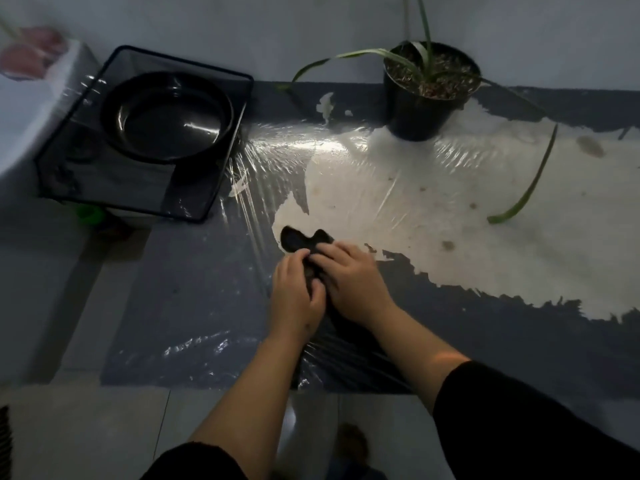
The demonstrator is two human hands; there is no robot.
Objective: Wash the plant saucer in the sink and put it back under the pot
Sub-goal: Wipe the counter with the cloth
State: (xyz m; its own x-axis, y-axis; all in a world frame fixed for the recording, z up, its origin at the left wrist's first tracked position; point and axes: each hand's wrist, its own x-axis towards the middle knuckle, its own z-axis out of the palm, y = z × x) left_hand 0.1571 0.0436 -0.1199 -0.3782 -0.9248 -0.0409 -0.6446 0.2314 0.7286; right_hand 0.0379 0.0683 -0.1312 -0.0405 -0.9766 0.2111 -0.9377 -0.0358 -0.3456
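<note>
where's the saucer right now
In the head view the black saucer sits at upper left inside a dark square tray, well left of the plant pot and not under it.

Glossy black saucer point(168, 116) in mesh tray point(221, 98) (pot point(422, 112) well apart)

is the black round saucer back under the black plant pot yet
No, the black round saucer sits in the black mesh basket, apart from the black plant pot.
</note>
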